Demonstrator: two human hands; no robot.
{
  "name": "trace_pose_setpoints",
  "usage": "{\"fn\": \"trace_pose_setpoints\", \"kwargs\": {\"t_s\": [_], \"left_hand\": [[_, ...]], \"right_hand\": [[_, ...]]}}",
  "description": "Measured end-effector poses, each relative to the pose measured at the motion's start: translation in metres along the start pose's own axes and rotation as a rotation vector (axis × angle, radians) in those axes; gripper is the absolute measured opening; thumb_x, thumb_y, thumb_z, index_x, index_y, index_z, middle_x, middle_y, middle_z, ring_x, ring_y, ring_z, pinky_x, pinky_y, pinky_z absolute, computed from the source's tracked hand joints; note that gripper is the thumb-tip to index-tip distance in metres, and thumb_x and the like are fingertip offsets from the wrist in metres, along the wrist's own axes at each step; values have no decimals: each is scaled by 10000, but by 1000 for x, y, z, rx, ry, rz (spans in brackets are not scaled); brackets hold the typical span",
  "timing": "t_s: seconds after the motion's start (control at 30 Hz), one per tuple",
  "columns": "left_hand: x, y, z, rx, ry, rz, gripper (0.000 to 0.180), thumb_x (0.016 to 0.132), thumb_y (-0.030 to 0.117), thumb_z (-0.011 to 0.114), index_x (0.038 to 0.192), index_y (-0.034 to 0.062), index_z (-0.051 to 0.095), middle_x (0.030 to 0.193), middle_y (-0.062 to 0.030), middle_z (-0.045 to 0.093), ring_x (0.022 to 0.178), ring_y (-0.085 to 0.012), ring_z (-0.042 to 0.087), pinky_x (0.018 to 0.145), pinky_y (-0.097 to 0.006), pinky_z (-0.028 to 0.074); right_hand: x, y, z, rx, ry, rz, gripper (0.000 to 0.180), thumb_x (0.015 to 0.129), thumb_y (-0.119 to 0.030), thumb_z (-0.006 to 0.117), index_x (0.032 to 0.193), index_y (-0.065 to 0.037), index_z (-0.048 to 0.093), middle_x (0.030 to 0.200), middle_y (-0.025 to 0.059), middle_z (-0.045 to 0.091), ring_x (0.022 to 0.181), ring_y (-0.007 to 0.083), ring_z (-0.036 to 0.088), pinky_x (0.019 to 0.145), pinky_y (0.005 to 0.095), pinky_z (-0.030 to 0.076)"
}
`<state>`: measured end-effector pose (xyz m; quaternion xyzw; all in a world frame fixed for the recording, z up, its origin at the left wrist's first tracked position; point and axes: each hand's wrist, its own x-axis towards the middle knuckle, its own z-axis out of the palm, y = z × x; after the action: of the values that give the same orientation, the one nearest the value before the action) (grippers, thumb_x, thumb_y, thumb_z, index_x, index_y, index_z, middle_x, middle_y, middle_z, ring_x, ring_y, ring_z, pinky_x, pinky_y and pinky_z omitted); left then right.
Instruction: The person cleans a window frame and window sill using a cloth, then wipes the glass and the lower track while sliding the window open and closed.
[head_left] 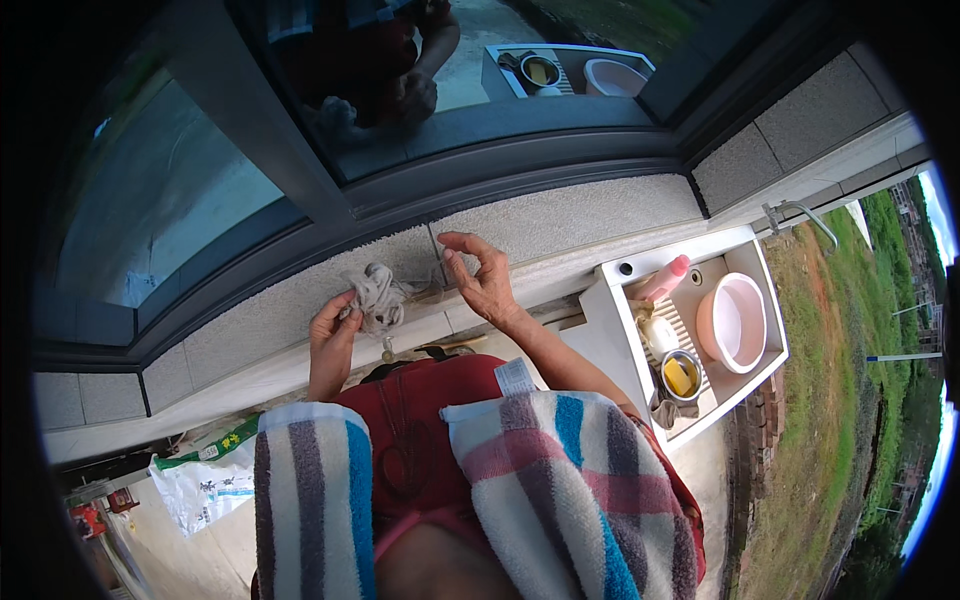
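Note:
With thumb and fingertips, my left hand (333, 328) pinches a crumpled grey-white cloth (378, 296) with loose, stringy folds. The cloth is over the front part of the speckled stone window sill (570, 215); I cannot tell whether it rests on it. To its right, my right hand (486, 282) is raised over the sill, thumb and index finger apart and the other fingers bent. A thin, faint wisp shows between the cloth and this hand, too blurred to make out. A striped towel (520, 465) hangs over my shoulders.
A white sink (625, 330) at right holds a pink basin (735, 322), a pink bottle (665, 278) and a metal bowl (690, 392) with a yellow block (680, 376). Dark window frames (520, 170) border the sill. A white-green plastic bag (205, 485) lies lower left.

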<state>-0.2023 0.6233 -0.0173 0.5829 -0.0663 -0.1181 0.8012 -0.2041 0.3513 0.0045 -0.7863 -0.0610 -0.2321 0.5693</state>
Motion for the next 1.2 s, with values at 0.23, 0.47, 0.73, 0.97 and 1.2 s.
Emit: {"fn": "trace_pose_setpoints", "kwargs": {"t_s": [0.23, 0.47, 0.73, 0.97, 1.2], "left_hand": [[26, 12, 10, 595, 198, 321, 242, 957, 18, 521, 1167, 6, 640, 1061, -53, 631, 915, -133, 583, 808, -240, 455], [23, -13, 22, 968, 231, 451, 209, 936, 44, 542, 1102, 4, 661, 1060, -111, 583, 908, -196, 590, 767, -279, 464], [21, 3, 35, 1078, 208, 441, 351, 828, 182, 720, 1152, 64, 654, 1108, -144, 583, 1015, -298, 593, 884, -352, 471], [25, -10, 34, 1078, 333, 472, 269, 837, 123, 712, 1103, 87, 688, 1040, -126, 622, 954, -287, 625, 818, -349, 498], [27, -25, 40, 1201, 462, 599, 256, 857, 86, 685, 1110, 123, 701, 1021, -118, 624, 901, -275, 635, 754, -355, 518]], "right_hand": [[56, 43, -91, -273, 469, -114, 201, 870, -65, 642, 1070, -47, 657, 940, 126, 677, 830, 290, 653, 761, 376, 516], [138, 128, -244, -678, 839, 135, 507, 867, -207, 676, 1285, 18, 499, 1162, 221, 531, 1026, 319, 583, 871, 406, 480], [177, 219, -321, -742, 906, 47, 600, 862, -420, 697, 1248, -2, 507, 1150, 208, 503, 991, 351, 587, 839, 435, 515], [172, 233, -329, -563, 902, 104, 663, 862, -527, 674, 1284, -36, 532, 1206, 163, 504, 1067, 303, 557, 910, 412, 482], [175, 224, -328, -588, 918, 124, 647, 847, -535, 682, 1247, -38, 579, 1147, 158, 543, 1021, 292, 575, 873, 408, 493]]}}
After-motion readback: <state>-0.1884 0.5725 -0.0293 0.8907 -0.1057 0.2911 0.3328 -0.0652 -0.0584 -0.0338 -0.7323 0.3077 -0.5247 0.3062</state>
